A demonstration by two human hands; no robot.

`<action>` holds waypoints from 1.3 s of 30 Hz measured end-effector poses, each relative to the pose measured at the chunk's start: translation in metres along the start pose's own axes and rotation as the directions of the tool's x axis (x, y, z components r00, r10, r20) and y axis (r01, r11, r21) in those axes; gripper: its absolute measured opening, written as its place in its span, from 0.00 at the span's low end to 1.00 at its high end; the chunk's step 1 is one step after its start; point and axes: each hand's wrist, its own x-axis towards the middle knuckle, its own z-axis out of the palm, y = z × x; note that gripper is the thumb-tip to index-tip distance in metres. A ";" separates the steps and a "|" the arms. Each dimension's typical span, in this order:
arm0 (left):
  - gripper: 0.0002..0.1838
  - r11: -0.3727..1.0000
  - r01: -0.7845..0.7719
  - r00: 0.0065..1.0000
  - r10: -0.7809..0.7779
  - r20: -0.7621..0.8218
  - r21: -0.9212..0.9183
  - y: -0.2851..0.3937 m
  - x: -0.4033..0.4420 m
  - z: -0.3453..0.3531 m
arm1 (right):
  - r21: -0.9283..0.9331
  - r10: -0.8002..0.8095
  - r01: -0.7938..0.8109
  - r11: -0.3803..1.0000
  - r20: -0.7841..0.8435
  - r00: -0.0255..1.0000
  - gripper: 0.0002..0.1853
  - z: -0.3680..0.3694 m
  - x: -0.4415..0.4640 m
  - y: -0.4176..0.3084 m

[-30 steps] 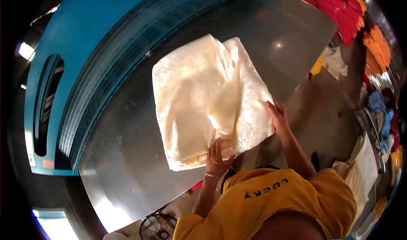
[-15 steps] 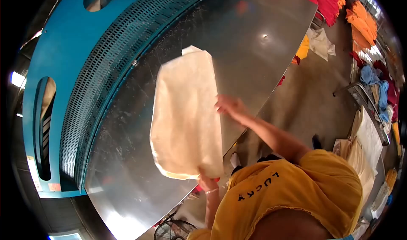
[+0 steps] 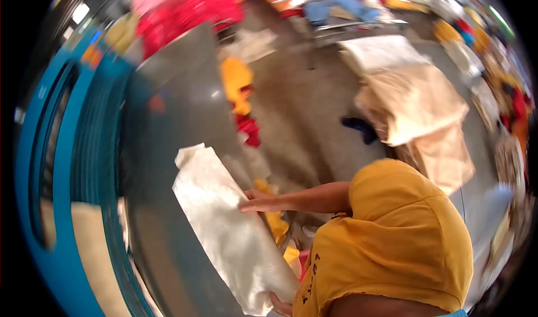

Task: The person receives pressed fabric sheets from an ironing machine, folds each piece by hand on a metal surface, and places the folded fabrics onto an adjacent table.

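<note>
A cream cloth [image 3: 227,227], folded into a long narrow piece, slants over the grey metal table [image 3: 154,174]. My right hand [image 3: 258,201] grips the cloth's right edge near the middle, with some fingers hidden by the fabric. Down at the near end, my left hand [image 3: 280,304] holds the cloth's lower corner and shows only in part. Whether the cloth rests on the metal or hangs just above it is unclear.
A blue machine [image 3: 59,227] with slots runs along the left. Red cloths [image 3: 188,17] lie at the table's far end. Yellow cloth [image 3: 236,81] is by the table's right edge. Beige cloths [image 3: 417,101] are piled at the right, and blue cloths [image 3: 342,7] lie farther back.
The cloth went from a wide piece to a narrower folded one. My right hand, off the cloth's edge half a second ago, now grips it. The view has swung to the right.
</note>
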 end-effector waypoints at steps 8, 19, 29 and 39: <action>0.21 0.972 -0.234 0.742 0.193 0.642 -0.021 0.083 -0.008 0.208 | -0.092 -0.100 0.051 0.994 -0.676 0.730 0.19 -0.238 -0.136 -0.139; 0.19 0.915 -0.276 0.065 0.324 0.944 -0.295 0.023 -0.204 0.688 | -0.493 -0.524 0.424 0.760 -0.850 -0.051 0.13 -0.603 -0.381 -0.260; 0.27 0.786 -0.601 0.076 -0.121 0.990 0.142 -0.157 -0.072 0.694 | -0.141 -0.115 0.105 0.984 -0.968 -0.221 0.14 -0.684 -0.414 -0.092; 0.14 0.780 -0.622 0.647 0.462 0.607 0.069 -0.005 0.091 0.368 | -0.345 -0.370 0.194 0.918 -0.579 0.726 0.12 -0.476 -0.036 -0.138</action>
